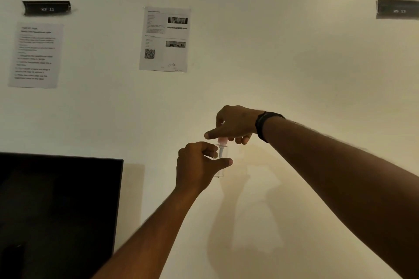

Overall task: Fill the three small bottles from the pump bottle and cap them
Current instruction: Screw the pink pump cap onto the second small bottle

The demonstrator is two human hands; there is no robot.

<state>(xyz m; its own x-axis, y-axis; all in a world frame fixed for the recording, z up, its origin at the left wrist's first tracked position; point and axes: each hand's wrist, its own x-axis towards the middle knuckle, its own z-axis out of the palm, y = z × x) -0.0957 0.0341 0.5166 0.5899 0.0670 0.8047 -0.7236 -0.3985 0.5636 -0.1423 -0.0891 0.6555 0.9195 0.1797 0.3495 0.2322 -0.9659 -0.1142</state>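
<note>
A small clear bottle is held up in front of the wall. My left hand grips its body between thumb and curled fingers. My right hand, with a dark band on the wrist, pinches a pinkish cap with a thin stem right above the bottle's mouth; the stem reaches down to the neck. Whether the cap is seated on the bottle I cannot tell. The pump bottle and the other small bottles are out of view.
A dark monitor fills the lower left. Two printed sheets and two black labels hang on the pale wall. No table surface shows.
</note>
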